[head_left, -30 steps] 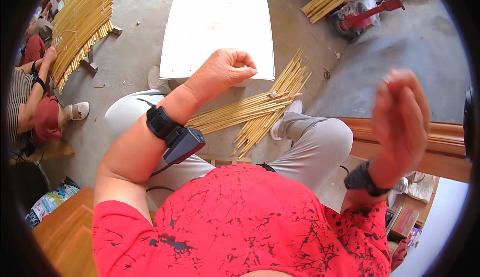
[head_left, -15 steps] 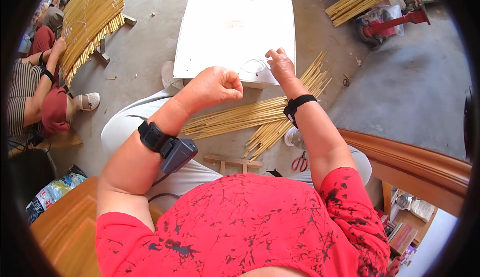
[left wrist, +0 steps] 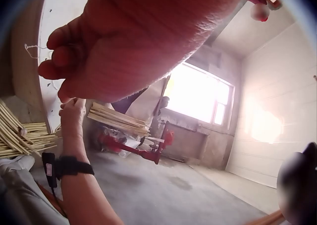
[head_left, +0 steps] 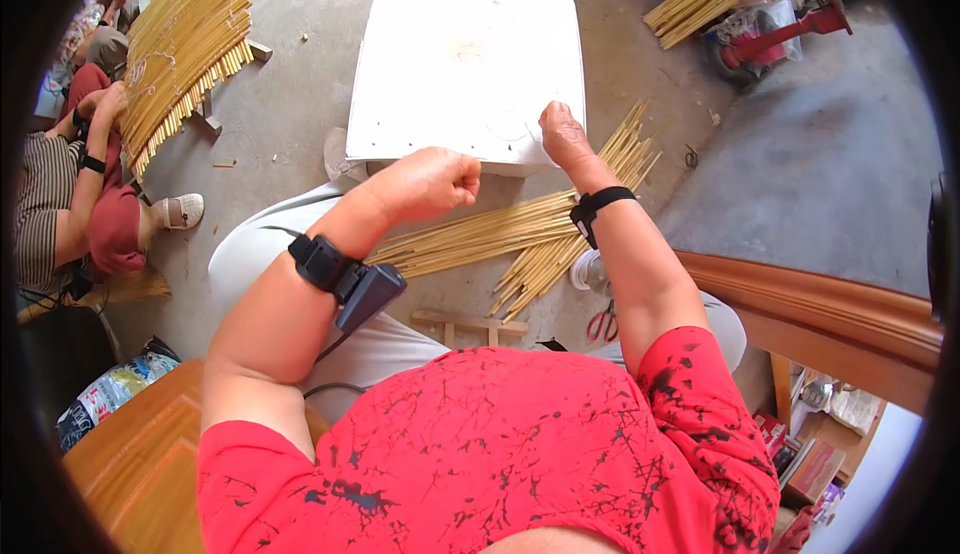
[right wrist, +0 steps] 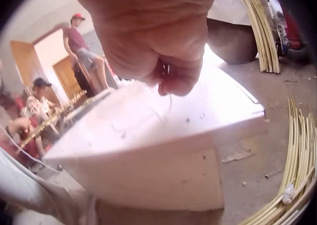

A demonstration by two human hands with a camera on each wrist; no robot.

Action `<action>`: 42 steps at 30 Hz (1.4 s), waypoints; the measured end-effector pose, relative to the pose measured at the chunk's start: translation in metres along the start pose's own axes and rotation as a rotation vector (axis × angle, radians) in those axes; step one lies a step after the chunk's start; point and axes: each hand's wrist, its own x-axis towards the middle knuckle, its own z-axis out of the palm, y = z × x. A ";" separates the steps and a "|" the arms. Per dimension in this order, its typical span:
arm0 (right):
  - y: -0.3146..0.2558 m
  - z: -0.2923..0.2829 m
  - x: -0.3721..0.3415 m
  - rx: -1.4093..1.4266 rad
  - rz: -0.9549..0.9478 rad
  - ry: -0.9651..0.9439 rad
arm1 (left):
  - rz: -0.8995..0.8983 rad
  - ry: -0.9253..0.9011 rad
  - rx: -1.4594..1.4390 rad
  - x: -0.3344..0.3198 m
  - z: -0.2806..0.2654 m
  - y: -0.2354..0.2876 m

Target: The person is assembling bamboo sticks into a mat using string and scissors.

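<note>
A thin white thread (head_left: 514,138) lies in a faint loop on the white box top (head_left: 465,54). My right hand (head_left: 567,136) is over the box's near right corner; the right wrist view shows its thumb and finger pinching the thread (right wrist: 171,105), which hangs below them. Just off the near edge, my left hand (head_left: 425,184) has its fingers curled in. Beside its fingertips in the left wrist view, a bit of thread (left wrist: 30,50) shows; the pinch itself is partly hidden.
Thin yellow sticks (head_left: 480,234) lie on the floor between the box and my legs. Scissors (head_left: 603,324) are by my right leg. Another person works at a stick mat (head_left: 185,49) on the left; a red metal stand (head_left: 790,39) is far right.
My right hand has swung in from the far right to the box corner and its fingers have closed on the thread. My left hand has moved slightly down and left.
</note>
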 end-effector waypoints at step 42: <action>0.021 -0.308 -0.221 2.046 -0.242 0.358 | 0.061 -0.390 0.210 0.195 0.216 -0.068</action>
